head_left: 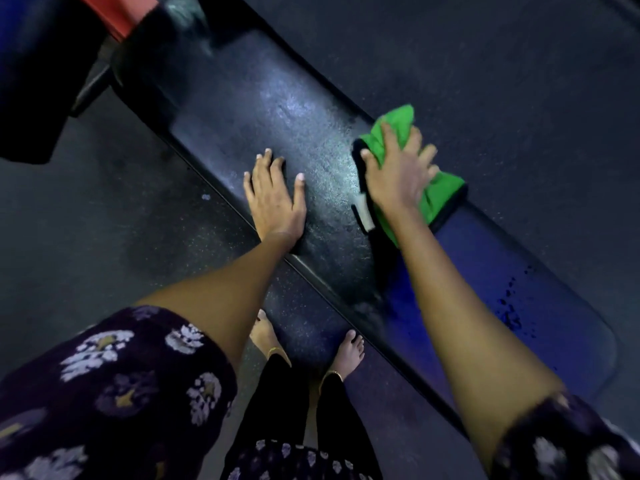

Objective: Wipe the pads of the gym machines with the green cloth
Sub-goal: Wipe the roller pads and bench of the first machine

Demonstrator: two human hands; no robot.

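Right hand [398, 171] presses the soft, bunched green cloth [440, 192] flat-fingered on the bench [311, 140]; left hand [273, 195] braces beside it, spread wide.

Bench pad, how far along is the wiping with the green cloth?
Midway, it seems. The middle of the long bench pad shines as if damp, so it has probably been wiped. The right hand presses the green cloth on the pad, while the left hand lies flat on it. The near end still shows dark droplets, and the other black pad looks untouched.
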